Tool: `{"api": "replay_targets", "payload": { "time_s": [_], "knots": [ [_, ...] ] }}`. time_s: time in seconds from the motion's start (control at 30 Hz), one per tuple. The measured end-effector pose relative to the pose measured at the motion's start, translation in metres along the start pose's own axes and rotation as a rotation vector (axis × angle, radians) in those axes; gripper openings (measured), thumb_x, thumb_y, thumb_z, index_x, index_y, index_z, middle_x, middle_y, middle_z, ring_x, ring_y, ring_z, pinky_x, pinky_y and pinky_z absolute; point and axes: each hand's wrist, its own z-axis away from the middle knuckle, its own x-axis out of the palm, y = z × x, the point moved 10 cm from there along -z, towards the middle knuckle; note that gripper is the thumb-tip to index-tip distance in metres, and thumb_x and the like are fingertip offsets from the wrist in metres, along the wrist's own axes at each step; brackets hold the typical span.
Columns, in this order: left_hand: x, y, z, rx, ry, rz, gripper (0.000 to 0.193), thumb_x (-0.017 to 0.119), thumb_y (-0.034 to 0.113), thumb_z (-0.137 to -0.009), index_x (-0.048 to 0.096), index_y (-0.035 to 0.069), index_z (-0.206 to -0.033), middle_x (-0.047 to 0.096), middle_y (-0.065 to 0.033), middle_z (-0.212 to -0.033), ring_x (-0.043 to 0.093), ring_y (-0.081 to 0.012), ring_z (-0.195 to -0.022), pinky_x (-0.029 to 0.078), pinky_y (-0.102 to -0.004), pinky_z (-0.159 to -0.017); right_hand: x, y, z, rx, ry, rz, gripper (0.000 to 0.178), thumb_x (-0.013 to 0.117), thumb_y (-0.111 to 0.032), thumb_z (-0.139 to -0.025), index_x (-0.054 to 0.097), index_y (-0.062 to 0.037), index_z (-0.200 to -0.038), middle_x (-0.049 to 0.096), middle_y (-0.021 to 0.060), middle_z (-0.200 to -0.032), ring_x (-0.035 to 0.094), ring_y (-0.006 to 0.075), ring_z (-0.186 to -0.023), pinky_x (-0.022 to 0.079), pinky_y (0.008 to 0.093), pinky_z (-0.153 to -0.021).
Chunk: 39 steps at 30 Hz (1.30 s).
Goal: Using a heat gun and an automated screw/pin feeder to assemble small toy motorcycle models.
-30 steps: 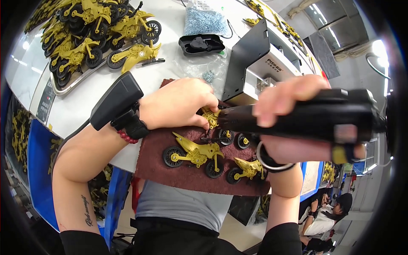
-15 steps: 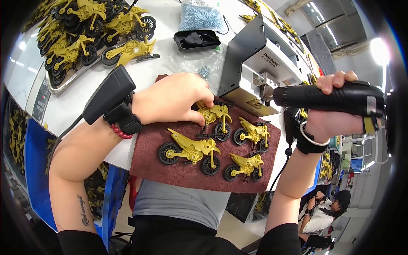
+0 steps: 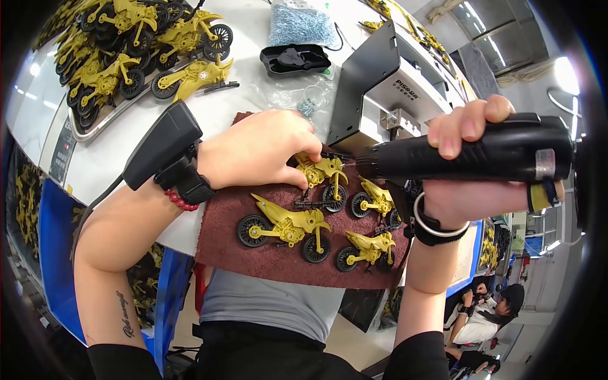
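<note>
My left hand (image 3: pixel 266 149) pinches a yellow toy motorcycle (image 3: pixel 324 172) with black wheels, pressing it onto a dark red cloth (image 3: pixel 218 250). My right hand (image 3: pixel 449 199) is wrapped round a black electric screwdriver (image 3: pixel 506 152), held nearly level. Its tip meets the front part of the pinched motorcycle; whether a screw sits on the bit is too small to tell. Three more toy motorcycles lie on the cloth: a larger-looking one (image 3: pixel 288 225) nearest my body, one (image 3: pixel 367 248) to its right, and another (image 3: pixel 378 199) partly covered by the screwdriver and my right wrist.
A grey and white metal screw feeder (image 3: pixel 399 92) stands behind the cloth. Farther back are a bag of screws (image 3: pixel 301 26), a black plastic tray (image 3: pixel 294 61) and loose screws (image 3: pixel 308 106). Motorcycles heap at far left (image 3: pixel 114 57). A blue bin (image 3: pixel 57 247) flanks the table; a person (image 3: pixel 472 323) works at lower right.
My right hand has brought the screwdriver left and slightly down, from the screw feeder to the motorcycle under my left hand. My left hand keeps its hold in nearly the same place.
</note>
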Motion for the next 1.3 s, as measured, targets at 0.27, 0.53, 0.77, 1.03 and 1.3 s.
{"api": "replay_targets", "payload": {
  "time_s": [0.27, 0.53, 0.77, 1.03, 1.3],
  "knots": [
    [0.000, 0.002, -0.001, 0.000, 0.001, 0.006, 0.029, 0.077, 0.019, -0.061, 0.065, 0.005, -0.084, 0.060, -0.0073, -0.083, 0.056, -0.0275, -0.084, 0.046, -0.0373, -0.073, -0.002, 0.031, -0.006, 0.020, -0.018, -0.053, 0.096, 0.041, -0.089, -0.057, 0.051, 0.0004, -0.090, 0.052, 0.0093, -0.071, 0.049, 0.0199, -0.053, 0.041, 0.0314, -0.051],
    [0.001, -0.001, 0.000, -0.018, -0.021, 0.023, 0.028, 0.076, 0.019, -0.062, 0.065, 0.005, -0.084, 0.060, -0.0076, -0.082, 0.056, -0.0275, -0.083, 0.045, -0.0371, -0.072, -0.003, 0.038, -0.001, 0.059, 0.066, -0.114, 0.097, 0.044, -0.088, -0.056, 0.052, 0.0016, -0.092, 0.052, 0.0113, -0.070, 0.051, 0.0226, -0.054, 0.042, 0.0323, -0.049],
    [0.001, 0.001, -0.001, -0.013, -0.011, 0.007, 0.029, 0.075, 0.023, -0.064, 0.064, 0.005, -0.084, 0.060, -0.0081, -0.083, 0.056, -0.0277, -0.085, 0.045, -0.0373, -0.074, -0.009, -0.063, 0.001, -0.189, -0.015, 0.066, 0.070, 0.047, -0.066, -0.071, 0.049, -0.0002, -0.095, 0.046, 0.0061, -0.079, 0.046, 0.0159, -0.062, 0.035, 0.0294, -0.065],
    [0.000, 0.003, -0.003, -0.006, -0.007, 0.000, 0.029, 0.075, 0.023, -0.065, 0.065, 0.004, -0.084, 0.060, -0.0081, -0.084, 0.057, -0.0275, -0.084, 0.045, -0.0369, -0.074, -0.058, -0.064, -0.006, -0.168, 0.160, 0.128, 0.100, 0.039, -0.089, -0.058, 0.055, 0.0010, -0.097, 0.052, 0.0110, -0.076, 0.050, 0.0207, -0.057, 0.042, 0.0290, -0.055],
    [0.001, -0.002, 0.002, -0.017, -0.007, -0.002, 0.029, 0.075, 0.023, -0.065, 0.065, 0.005, -0.085, 0.060, -0.0081, -0.085, 0.056, -0.0275, -0.085, 0.045, -0.0367, -0.075, -0.027, -0.037, 0.006, -0.059, 0.015, 0.093, 0.073, 0.054, -0.070, -0.069, 0.045, -0.0027, -0.095, 0.046, 0.0049, -0.076, 0.047, 0.0152, -0.057, 0.038, 0.0298, -0.059]
  ]
}}
